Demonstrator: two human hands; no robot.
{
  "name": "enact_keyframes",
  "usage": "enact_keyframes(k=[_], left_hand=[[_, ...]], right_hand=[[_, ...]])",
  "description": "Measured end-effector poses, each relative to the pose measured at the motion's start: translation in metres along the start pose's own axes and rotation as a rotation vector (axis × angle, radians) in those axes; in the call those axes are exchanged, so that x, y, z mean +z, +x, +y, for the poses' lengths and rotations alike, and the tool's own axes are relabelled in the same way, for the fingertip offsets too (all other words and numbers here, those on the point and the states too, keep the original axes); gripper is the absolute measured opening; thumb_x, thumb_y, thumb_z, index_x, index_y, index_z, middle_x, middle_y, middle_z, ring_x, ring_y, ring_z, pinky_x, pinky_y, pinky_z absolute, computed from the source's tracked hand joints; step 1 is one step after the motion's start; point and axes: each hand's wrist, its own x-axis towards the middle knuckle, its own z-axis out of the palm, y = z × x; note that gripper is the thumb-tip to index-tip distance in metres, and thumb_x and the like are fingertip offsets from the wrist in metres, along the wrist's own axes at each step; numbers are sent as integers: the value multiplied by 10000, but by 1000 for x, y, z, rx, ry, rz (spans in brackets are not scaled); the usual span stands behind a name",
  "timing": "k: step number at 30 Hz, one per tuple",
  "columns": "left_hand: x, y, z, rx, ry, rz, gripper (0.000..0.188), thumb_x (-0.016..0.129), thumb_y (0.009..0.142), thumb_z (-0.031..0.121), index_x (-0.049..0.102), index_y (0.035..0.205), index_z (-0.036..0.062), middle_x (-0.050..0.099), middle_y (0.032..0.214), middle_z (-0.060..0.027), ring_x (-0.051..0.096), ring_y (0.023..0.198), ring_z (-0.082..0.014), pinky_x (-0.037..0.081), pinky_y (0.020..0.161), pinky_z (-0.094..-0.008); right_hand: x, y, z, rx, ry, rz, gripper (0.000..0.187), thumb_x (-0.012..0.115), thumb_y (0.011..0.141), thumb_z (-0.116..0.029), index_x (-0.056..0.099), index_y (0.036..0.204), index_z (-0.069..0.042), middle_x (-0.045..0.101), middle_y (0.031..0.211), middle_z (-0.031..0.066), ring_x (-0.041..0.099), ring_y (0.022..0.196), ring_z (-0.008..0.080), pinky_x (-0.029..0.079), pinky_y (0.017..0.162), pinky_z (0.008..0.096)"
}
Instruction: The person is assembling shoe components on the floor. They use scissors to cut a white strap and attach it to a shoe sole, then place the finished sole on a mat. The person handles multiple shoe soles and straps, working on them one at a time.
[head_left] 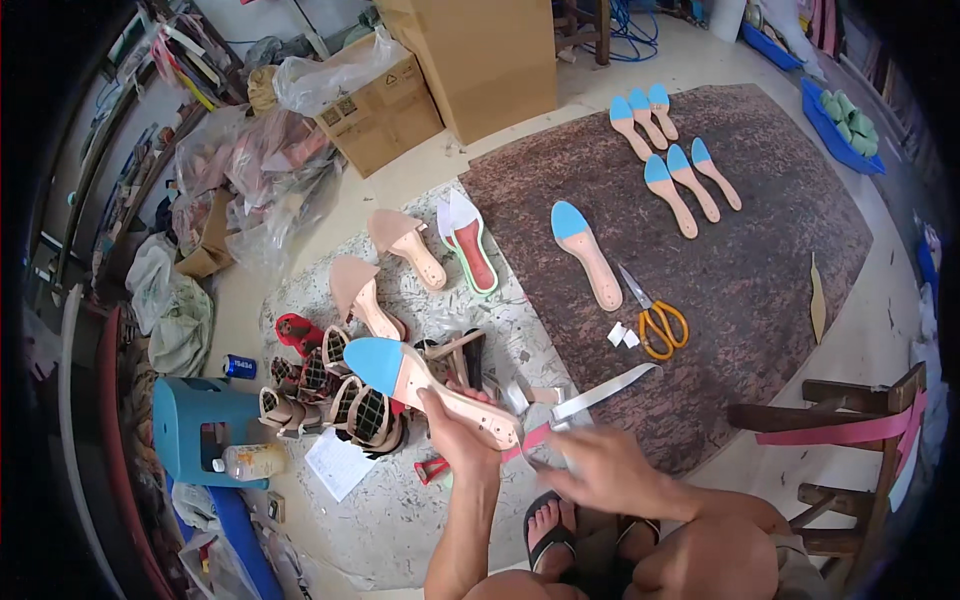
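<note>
My left hand point(458, 435) is closed round the waist of a beige shoe insole point(465, 408) with a blue toe, tilted with its toe to the far left. At the heel end my right hand point(615, 470), blurred by motion, has its fingers bent together; a thin curved piece shows by them, too smeared to name. Beyond it a pale strip point(608, 390) lies on the mat. Orange-handled scissors point(660, 325) rest near small white pieces point(622, 335) and a single blue-toed insole point(587, 255). Several similar insoles point(670, 195) are laid out in two rows farther back.
Left of the mat point(540, 150) stand unfinished sandals point(372, 408), pink-beige uppers point(405, 245) and a green-edged sole point(468, 250). A blue stool point(180, 430), a bottle point(255, 461) and a can point(240, 366) are at the left. A wooden chair point(850, 398) stands at right, cardboard boxes point(385, 115) behind.
</note>
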Motion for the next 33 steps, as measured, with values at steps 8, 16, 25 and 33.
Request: enact_keyframes(k=[8, 16, 25, 33], left_hand=[[17, -30, -28, -37, 220, 75, 479, 447, 1018, 470, 558, 1171, 31, 601, 902, -32, 592, 808, -155, 485, 747, -306], [29, -64, -52, -22, 642, -151, 479, 418, 1037, 422, 604, 981, -15, 608, 856, -57, 553, 748, -108, 448, 631, -287], [25, -70, -58, -1, 829, -267, 481, 451, 1031, 384, 609, 842, -29, 556, 692, -11, 475, 621, -86, 381, 532, -298], [22, -61, -41, -20, 498, -149, 433, 496, 1014, 383, 580, 1105, -32, 632, 912, -75, 606, 786, -149, 502, 705, -302]], right_hand=[[4, 12, 5, 106, 40, 358, 110, 735, 796, -166, 701, 836, -70, 625, 791, 39, 578, 804, 230, 382, 753, 361], [-10, 28, 19, 267, 266, 395, 183, 709, 815, -159, 634, 729, -15, 598, 707, 92, 579, 653, 222, 420, 618, 356], [-30, 60, 62, 301, 246, 458, 307, 727, 827, -256, 697, 904, 40, 672, 816, 147, 661, 746, 211, 496, 647, 342], [-32, 41, 57, 252, 677, 309, 578, 727, 859, -294, 488, 1296, 0, 621, 1149, 174, 611, 1051, 253, 489, 882, 371]])
